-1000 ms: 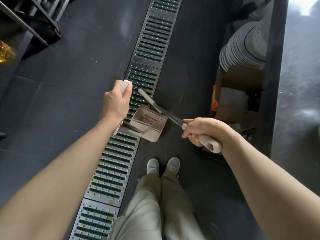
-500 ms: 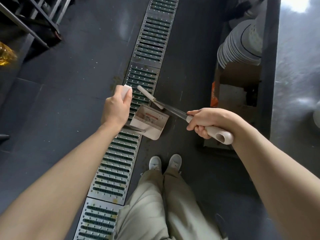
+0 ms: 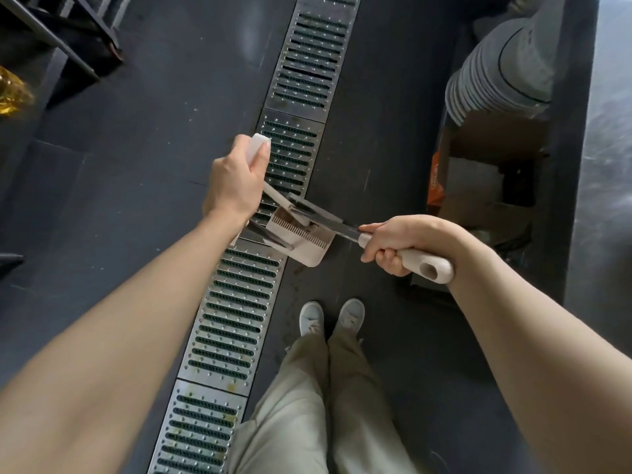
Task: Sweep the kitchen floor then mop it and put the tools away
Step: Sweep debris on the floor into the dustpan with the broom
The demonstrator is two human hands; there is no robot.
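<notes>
At frame centre, above the slotted steel floor drain (image 3: 239, 302), the left hand (image 3: 232, 186) grips the cream long-handled dustpan (image 3: 301, 241) while the right hand (image 3: 400, 248) clenches the cream-gripped broom handle (image 3: 424, 266), apparently to drag its head across the pan's comb teeth.

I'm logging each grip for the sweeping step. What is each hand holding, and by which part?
Left hand grips the dustpan by its handle's top end; right hand grips the broom by its pale handle grip.
</notes>
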